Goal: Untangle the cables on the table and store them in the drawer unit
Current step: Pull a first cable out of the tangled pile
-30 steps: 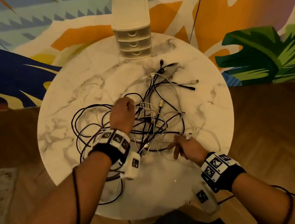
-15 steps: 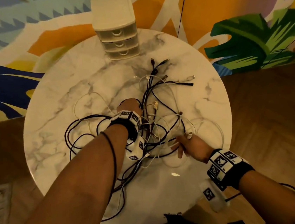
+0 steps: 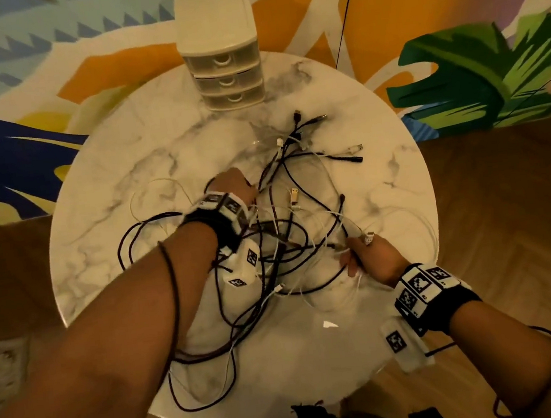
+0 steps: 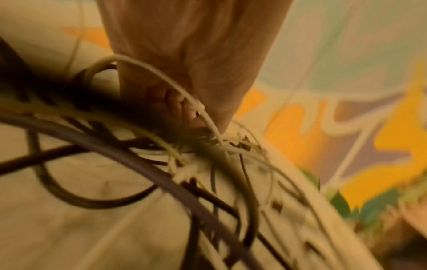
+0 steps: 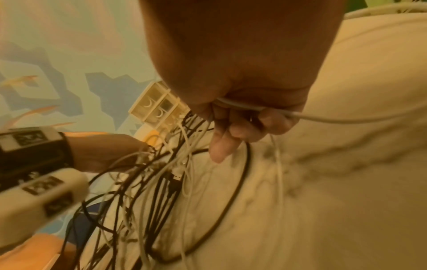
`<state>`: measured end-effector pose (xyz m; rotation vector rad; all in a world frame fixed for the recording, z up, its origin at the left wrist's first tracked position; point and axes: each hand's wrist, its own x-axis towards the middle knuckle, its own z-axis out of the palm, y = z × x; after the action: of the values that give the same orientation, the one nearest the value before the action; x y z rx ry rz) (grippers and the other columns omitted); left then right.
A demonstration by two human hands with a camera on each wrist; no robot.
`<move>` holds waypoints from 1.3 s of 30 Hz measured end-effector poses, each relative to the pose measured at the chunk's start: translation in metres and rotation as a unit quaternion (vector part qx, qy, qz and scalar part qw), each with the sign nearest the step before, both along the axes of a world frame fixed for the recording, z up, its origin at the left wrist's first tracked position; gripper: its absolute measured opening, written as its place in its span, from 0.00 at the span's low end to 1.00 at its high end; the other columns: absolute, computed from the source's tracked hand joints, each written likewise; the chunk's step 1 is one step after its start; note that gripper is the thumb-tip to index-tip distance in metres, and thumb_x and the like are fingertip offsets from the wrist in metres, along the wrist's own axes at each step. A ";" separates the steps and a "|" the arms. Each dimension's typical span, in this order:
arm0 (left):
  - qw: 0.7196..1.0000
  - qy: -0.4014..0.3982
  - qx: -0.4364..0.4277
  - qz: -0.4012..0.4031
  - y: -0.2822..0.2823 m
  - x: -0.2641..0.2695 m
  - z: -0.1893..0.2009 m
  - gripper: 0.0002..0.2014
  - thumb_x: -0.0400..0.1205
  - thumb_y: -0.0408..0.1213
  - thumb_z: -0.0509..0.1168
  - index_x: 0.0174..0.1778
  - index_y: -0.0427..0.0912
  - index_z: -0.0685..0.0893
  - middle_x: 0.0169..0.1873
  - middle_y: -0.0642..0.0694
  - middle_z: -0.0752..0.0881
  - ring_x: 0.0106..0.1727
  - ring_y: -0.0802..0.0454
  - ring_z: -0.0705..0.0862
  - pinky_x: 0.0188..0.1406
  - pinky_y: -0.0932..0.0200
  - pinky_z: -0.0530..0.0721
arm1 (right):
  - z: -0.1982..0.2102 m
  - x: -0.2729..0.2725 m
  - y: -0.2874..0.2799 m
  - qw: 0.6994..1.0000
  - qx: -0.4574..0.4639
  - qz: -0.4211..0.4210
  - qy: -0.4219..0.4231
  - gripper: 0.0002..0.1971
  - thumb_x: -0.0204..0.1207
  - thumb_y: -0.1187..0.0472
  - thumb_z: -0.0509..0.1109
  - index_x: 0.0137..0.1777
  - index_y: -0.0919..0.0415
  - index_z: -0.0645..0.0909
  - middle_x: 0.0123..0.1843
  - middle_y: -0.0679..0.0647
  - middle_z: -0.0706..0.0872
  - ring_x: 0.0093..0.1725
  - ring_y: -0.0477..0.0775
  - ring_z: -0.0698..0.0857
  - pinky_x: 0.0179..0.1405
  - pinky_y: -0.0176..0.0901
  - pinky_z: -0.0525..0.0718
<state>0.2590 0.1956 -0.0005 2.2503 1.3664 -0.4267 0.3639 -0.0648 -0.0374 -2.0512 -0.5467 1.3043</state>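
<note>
Cables (image 3: pixel 290 227) lie knotted in one heap across the middle of the worktop (image 3: pixel 143 148), black and white strands looped through each other, so I work from both sides at once. The drawers (image 3: pixel 221 60) stand at the far edge, all three closed, waiting until a cable comes free. My left hand (image 3: pixel 233 186) reaches into the heap's far side; its fingers (image 4: pixel 184 107) curl round a white strand, I judge to hold the mass back. My right hand (image 3: pixel 374 256), at the near right of the heap, pinches a white cable (image 5: pixel 323 119) between thumb and curled fingers (image 5: pixel 240 131), probably to draw it out. A black loop (image 5: pixel 245 175) under that hand and the plugs (image 3: pixel 346 152) fanned toward the far right may snag.
</note>
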 end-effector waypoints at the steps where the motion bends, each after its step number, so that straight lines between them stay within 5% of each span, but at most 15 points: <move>1: 0.999 -0.030 -0.018 0.032 0.007 0.000 0.007 0.17 0.77 0.45 0.68 0.50 0.32 0.84 0.50 0.33 0.86 0.52 0.36 0.85 0.45 0.54 0.82 | -0.001 0.001 -0.003 1.000 -0.005 0.007 -0.010 0.26 0.84 0.61 0.51 0.32 0.68 0.85 0.21 0.52 0.84 0.23 0.41 0.79 0.33 0.32 0.75; 4: 0.984 -0.116 -0.078 0.107 0.023 -0.007 0.024 0.13 0.78 0.33 0.66 0.55 0.28 0.85 0.54 0.31 0.86 0.55 0.38 0.85 0.28 0.67 0.79 | -0.004 0.000 -0.006 0.999 -0.016 0.027 -0.019 0.25 0.86 0.62 0.49 0.33 0.66 0.82 0.23 0.52 0.84 0.30 0.49 0.83 0.42 0.40 0.80; 6: 0.969 -0.165 -0.091 0.159 0.027 -0.016 0.028 0.13 0.77 0.32 0.68 0.56 0.31 0.85 0.56 0.34 0.86 0.52 0.41 0.85 0.38 0.65 0.83 | -0.005 0.001 -0.003 0.999 -0.029 0.009 -0.020 0.23 0.86 0.59 0.52 0.33 0.65 0.80 0.27 0.54 0.84 0.32 0.54 0.82 0.42 0.45 0.80; 9: 0.942 -0.236 -0.083 0.225 0.023 -0.022 0.031 0.04 0.76 0.30 0.70 0.44 0.36 0.87 0.45 0.34 0.88 0.44 0.42 0.85 0.50 0.51 0.86 | 0.000 0.003 0.003 0.999 -0.039 -0.011 -0.022 0.21 0.86 0.57 0.54 0.32 0.62 0.78 0.28 0.54 0.82 0.28 0.52 0.80 0.29 0.37 0.77; 13: 0.889 -0.340 -0.115 0.284 0.015 -0.029 0.043 0.06 0.79 0.25 0.63 0.42 0.37 0.84 0.29 0.44 0.80 0.27 0.54 0.79 0.29 0.61 0.86 | -0.002 0.005 0.006 0.999 -0.039 -0.027 -0.016 0.20 0.85 0.59 0.54 0.33 0.63 0.77 0.29 0.56 0.83 0.28 0.52 0.81 0.28 0.37 0.76; 18: 0.780 -0.502 -0.139 0.347 0.017 -0.047 0.062 0.11 0.80 0.25 0.56 0.43 0.41 0.82 0.29 0.46 0.77 0.26 0.54 0.80 0.31 0.56 0.87 | -0.017 0.010 -0.014 0.997 -0.037 -0.062 0.011 0.23 0.84 0.55 0.53 0.31 0.60 0.81 0.31 0.61 0.88 0.35 0.64 0.86 0.52 0.61 0.83; 19: 0.788 -0.493 -0.148 0.337 0.017 -0.051 0.061 0.11 0.80 0.25 0.57 0.42 0.41 0.82 0.30 0.45 0.78 0.26 0.53 0.81 0.30 0.56 0.87 | -0.026 0.013 -0.021 0.997 -0.031 -0.064 0.025 0.24 0.83 0.54 0.53 0.30 0.59 0.82 0.30 0.61 0.88 0.37 0.68 0.87 0.54 0.65 0.82; 21: 0.871 -0.393 -0.095 0.279 0.019 -0.060 0.049 0.09 0.80 0.26 0.59 0.43 0.41 0.81 0.34 0.40 0.82 0.27 0.51 0.84 0.31 0.54 0.87 | -0.030 0.015 -0.026 0.997 -0.014 -0.073 0.035 0.24 0.79 0.53 0.54 0.27 0.58 0.84 0.28 0.60 0.87 0.38 0.73 0.86 0.52 0.68 0.82; 24: 0.969 -0.185 0.024 0.161 0.020 -0.073 0.031 0.09 0.78 0.29 0.61 0.50 0.41 0.82 0.46 0.35 0.85 0.44 0.39 0.85 0.42 0.54 0.81 | 0.010 0.008 -0.019 0.997 0.038 -0.071 0.012 0.26 0.85 0.59 0.52 0.27 0.61 0.82 0.22 0.56 0.85 0.22 0.55 0.81 0.28 0.42 0.82; 26: 0.978 -0.155 0.072 0.121 0.009 -0.072 0.030 0.12 0.76 0.29 0.63 0.56 0.38 0.81 0.55 0.34 0.80 0.51 0.37 0.82 0.48 0.52 0.79 | 0.027 0.007 -0.015 0.996 0.067 -0.062 0.005 0.26 0.86 0.62 0.52 0.26 0.65 0.79 0.20 0.57 0.83 0.17 0.46 0.73 0.19 0.31 0.71; 28: 0.969 -0.211 0.102 0.081 -0.015 -0.061 0.035 0.12 0.77 0.30 0.62 0.56 0.40 0.81 0.56 0.39 0.79 0.51 0.40 0.82 0.50 0.51 0.80 | 0.041 0.007 -0.013 0.994 0.096 -0.050 0.013 0.26 0.86 0.62 0.52 0.25 0.64 0.78 0.23 0.60 0.84 0.18 0.46 0.72 0.20 0.31 0.71; 30: 0.967 -0.253 0.025 -0.025 -0.054 -0.048 0.040 0.11 0.78 0.31 0.62 0.55 0.44 0.82 0.55 0.44 0.82 0.51 0.47 0.82 0.50 0.57 0.79 | 0.053 0.005 -0.007 0.992 0.118 -0.029 0.027 0.27 0.86 0.62 0.52 0.24 0.64 0.78 0.24 0.61 0.84 0.20 0.46 0.72 0.23 0.32 0.72; 33: 0.943 -0.214 -0.120 -0.225 -0.120 -0.035 0.034 0.13 0.78 0.37 0.67 0.59 0.44 0.82 0.56 0.48 0.81 0.50 0.54 0.80 0.51 0.63 0.76 | 0.069 0.000 0.006 0.990 0.142 0.019 0.006 0.29 0.86 0.59 0.53 0.21 0.59 0.78 0.22 0.57 0.83 0.22 0.45 0.73 0.28 0.35 0.74; 36: 0.947 -0.201 -0.128 -0.217 -0.139 -0.037 0.011 0.08 0.80 0.44 0.66 0.49 0.43 0.83 0.48 0.47 0.79 0.43 0.51 0.79 0.46 0.56 0.79 | 0.086 -0.003 0.015 0.983 0.178 0.046 -0.029 0.28 0.86 0.59 0.55 0.23 0.61 0.78 0.20 0.55 0.82 0.21 0.44 0.74 0.31 0.36 0.74; 39: 0.955 -0.189 -0.006 -0.230 -0.127 -0.048 0.000 0.07 0.81 0.41 0.63 0.48 0.42 0.82 0.46 0.44 0.79 0.41 0.44 0.81 0.38 0.50 0.83 | 0.112 0.004 0.017 0.970 0.242 0.004 -0.039 0.27 0.83 0.56 0.56 0.21 0.58 0.78 0.20 0.58 0.81 0.22 0.47 0.74 0.28 0.36 0.73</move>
<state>0.2111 0.0684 -0.0009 2.4715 0.6459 -0.1358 0.3677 -0.0483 0.0749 -1.6958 -0.8199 0.9765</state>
